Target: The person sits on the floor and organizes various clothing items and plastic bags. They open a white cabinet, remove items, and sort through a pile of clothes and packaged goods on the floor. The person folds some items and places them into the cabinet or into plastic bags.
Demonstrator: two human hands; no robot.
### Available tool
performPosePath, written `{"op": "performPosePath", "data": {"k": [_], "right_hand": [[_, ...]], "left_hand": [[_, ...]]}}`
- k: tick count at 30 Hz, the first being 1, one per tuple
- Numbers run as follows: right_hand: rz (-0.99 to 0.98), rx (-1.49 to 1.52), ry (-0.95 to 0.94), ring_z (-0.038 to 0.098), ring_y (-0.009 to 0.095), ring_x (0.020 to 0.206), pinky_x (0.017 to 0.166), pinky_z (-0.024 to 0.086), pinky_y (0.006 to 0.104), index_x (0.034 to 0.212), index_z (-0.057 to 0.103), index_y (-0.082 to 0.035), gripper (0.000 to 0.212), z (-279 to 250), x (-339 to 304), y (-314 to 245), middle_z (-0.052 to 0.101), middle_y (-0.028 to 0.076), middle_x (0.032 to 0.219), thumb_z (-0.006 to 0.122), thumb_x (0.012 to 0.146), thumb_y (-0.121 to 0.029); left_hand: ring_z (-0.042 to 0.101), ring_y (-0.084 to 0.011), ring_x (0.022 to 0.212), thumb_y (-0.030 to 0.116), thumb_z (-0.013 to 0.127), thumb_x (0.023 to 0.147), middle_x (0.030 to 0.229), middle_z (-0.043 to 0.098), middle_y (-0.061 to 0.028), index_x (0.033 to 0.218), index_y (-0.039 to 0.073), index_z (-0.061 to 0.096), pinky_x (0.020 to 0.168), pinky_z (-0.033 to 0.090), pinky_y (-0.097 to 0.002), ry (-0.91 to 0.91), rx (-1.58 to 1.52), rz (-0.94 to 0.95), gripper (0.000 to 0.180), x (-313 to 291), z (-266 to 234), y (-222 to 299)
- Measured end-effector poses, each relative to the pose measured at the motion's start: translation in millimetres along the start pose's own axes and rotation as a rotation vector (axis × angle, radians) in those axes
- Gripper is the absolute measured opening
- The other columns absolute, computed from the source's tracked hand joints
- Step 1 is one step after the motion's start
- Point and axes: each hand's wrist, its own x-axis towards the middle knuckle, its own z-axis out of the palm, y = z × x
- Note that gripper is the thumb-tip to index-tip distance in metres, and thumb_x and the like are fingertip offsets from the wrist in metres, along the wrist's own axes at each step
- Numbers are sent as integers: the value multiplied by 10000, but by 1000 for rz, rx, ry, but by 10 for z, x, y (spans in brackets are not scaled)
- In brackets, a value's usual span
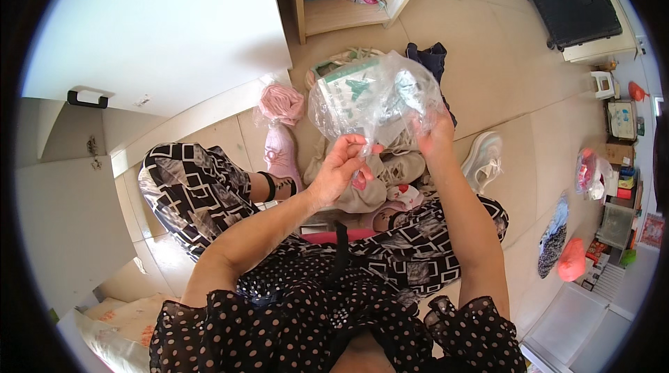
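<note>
A transparent plastic bag (373,104) is held up in front of me. Inside it are a white-and-green flat packet (350,94) and a bundled silvery-green item (411,90) that I cannot make out. My left hand (343,167) pinches the bag's gathered neck between thumb and fingers. At the bag's right side, my right hand (435,132) is closed on the plastic, its fingertips partly hidden behind it. Beige shoes (404,167) and a crumpled beige cloth (362,195) lie below the bag, between my legs.
A rolled pink cloth in plastic (281,103) lies by my left foot's pink shoe (280,153). One white sneaker (483,162) sits to the right. Dark blue cloth (427,59) lies behind the bag. A white cabinet (153,24) stands left, a wooden shelf (355,14) ahead, a black suitcase (575,7) far right.
</note>
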Motion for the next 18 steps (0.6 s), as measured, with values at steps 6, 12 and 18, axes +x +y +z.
{"op": "performPosePath", "data": {"k": [6, 12, 18], "right_hand": [[125, -458, 79, 564, 201, 748, 614, 463, 313, 1118, 454, 23, 445, -143, 40, 393, 563, 91, 904, 547, 686, 72], [173, -538, 90, 566, 195, 708, 592, 461, 305, 941, 553, 14, 297, -240, 225, 304, 574, 90, 823, 548, 649, 67], [217, -61, -12, 581, 236, 899, 762, 481, 353, 1059, 529, 8, 316, 113, 238, 78, 589, 121, 1011, 466, 750, -13]], "left_hand": [[555, -120, 764, 152, 452, 904, 952, 593, -54, 1033, 58, 525, 709, 437, -283, 82, 58, 24, 176, 106, -90, -39], [541, -107, 689, 281, 458, 899, 860, 578, -41, 1014, 79, 529, 652, 421, -282, 556, 112, 78, 243, 200, -421, 231], [546, -103, 641, 276, 417, 914, 840, 553, -48, 1159, 90, 399, 548, 401, -235, 430, 159, 5, 307, 157, -324, 54]]}}
